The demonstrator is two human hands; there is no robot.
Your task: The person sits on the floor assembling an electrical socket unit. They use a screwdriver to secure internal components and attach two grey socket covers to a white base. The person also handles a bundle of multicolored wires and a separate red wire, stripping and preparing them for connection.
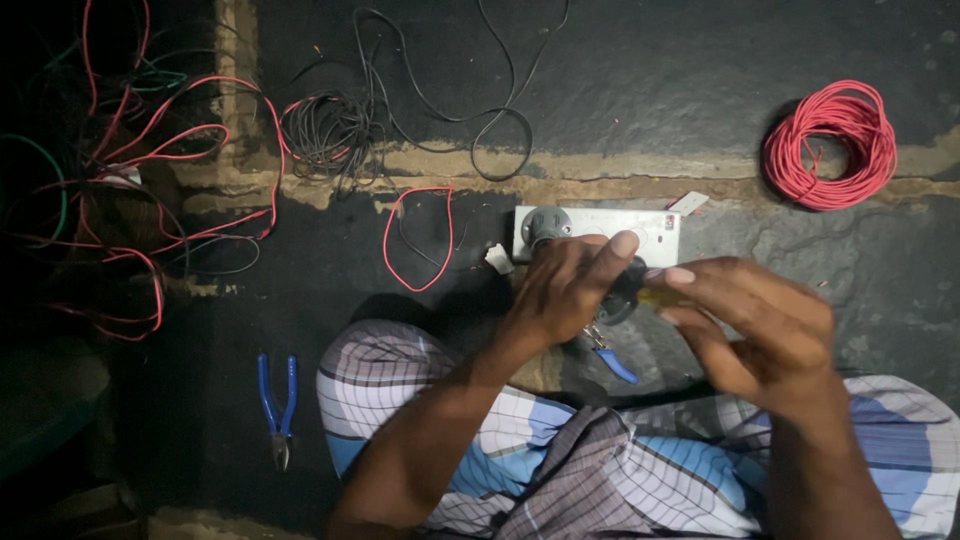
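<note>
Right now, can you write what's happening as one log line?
left hand: holds a dark round part | right hand: grips yellow-handled tool at the part | switch plate: on floor behind | blue pliers: lying apart

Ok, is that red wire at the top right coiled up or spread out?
Coiled up: the red wire lies on the dark floor as a tight round ring of many loops.

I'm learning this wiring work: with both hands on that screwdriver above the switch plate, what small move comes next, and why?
Probably lower the screwdriver tip onto the white switch plate. Left hand and right hand hold it just above the plate; its tip is hidden.
</note>
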